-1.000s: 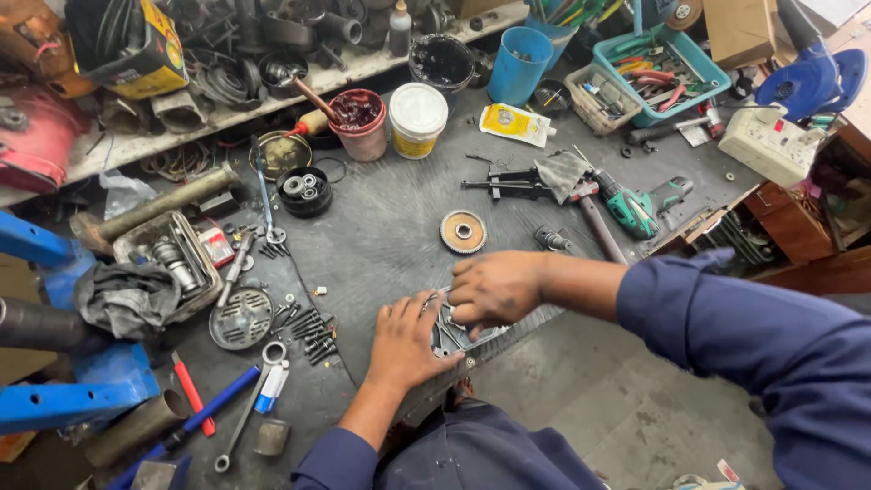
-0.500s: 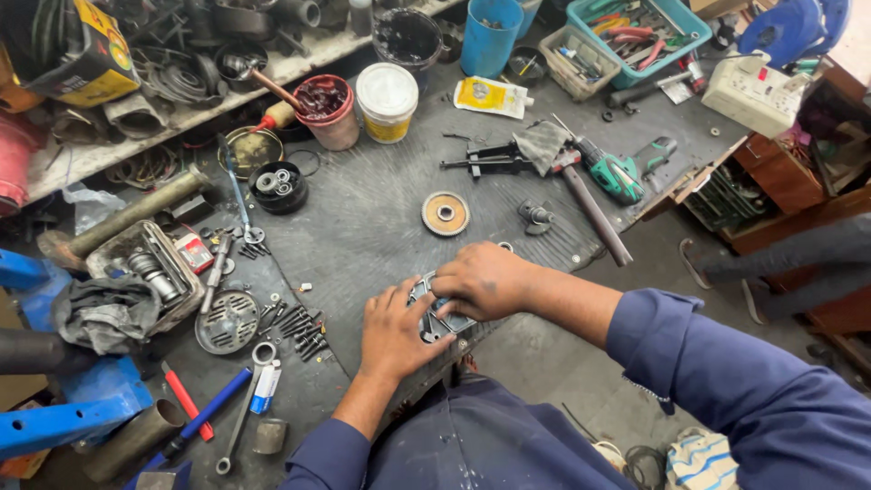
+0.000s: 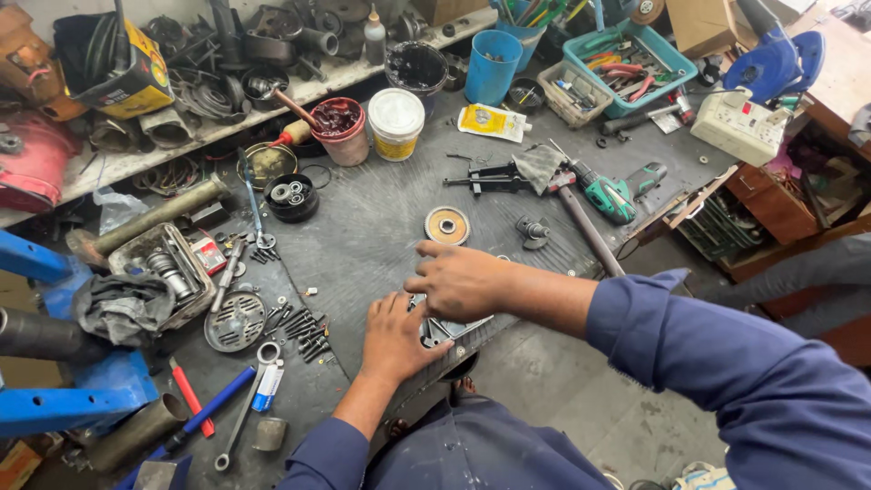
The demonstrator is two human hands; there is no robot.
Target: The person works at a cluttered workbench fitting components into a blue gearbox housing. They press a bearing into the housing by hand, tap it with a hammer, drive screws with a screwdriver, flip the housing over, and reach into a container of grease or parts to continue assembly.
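Note:
A flat metal plate part (image 3: 443, 328) lies at the near edge of the dark workbench (image 3: 372, 227). My left hand (image 3: 396, 338) rests flat on its left side, fingers pressing down. My right hand (image 3: 460, 281) lies over its top, fingers curled and index pointing left, covering most of the part. A round gear with an orange centre (image 3: 446, 225) sits just beyond my right hand, with a small grey metal fitting (image 3: 533, 230) to its right. Loose bolts and screws (image 3: 304, 327) are scattered left of my left hand.
A perforated round disc (image 3: 235, 320), spanners (image 3: 245, 410) and a red-handled tool (image 3: 189, 397) lie at left. Beyond are a grease tub (image 3: 337, 120), white tub (image 3: 396, 122), blue cup (image 3: 494, 65), green power drill (image 3: 615, 192), long metal rod (image 3: 590, 231) and teal tool tray (image 3: 626, 50).
My right hand has shifted slightly up and left over the plate, index finger now extended. The camera view has tilted a little; my left hand stays pressed on the part.

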